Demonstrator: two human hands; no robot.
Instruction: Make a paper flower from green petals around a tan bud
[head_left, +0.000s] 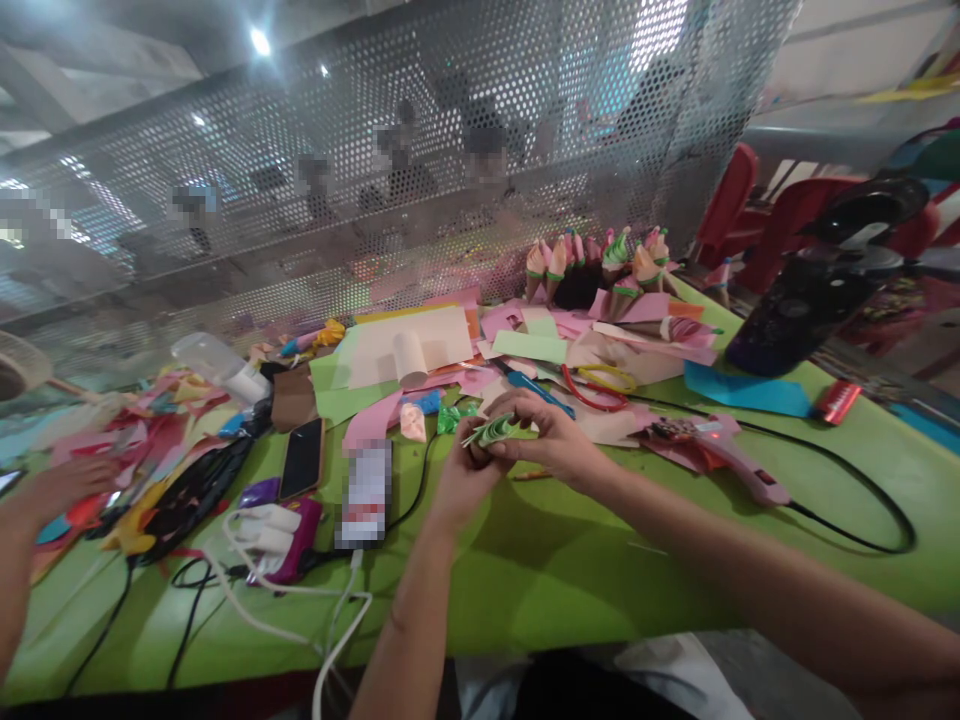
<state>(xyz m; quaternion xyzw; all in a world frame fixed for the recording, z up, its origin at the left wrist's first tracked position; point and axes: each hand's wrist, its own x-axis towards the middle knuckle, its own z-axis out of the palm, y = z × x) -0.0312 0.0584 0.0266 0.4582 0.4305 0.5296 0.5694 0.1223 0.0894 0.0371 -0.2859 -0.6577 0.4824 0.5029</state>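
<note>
Both of my hands meet above the middle of the green table. My left hand (474,466) grips a light green pleated paper piece (496,431) from below, its fingers curled around the base. From the right, my right hand (546,432) pinches the same paper with thumb and fingers. The fingers partly hide its lower part. Just behind the hands lie a blue pen-like tool (541,393) and red-and-yellow handled scissors (596,388). A pencil-like stick (532,475) lies on the table beneath my right hand.
A pink glue gun (739,462) with a looping black cable lies right, near a dark bottle (814,290) and a red can-like item (838,402). Paper cones (600,265) stand at the back. Phones (303,458) and a power strip (289,540) lie left, near another person's hand (71,485).
</note>
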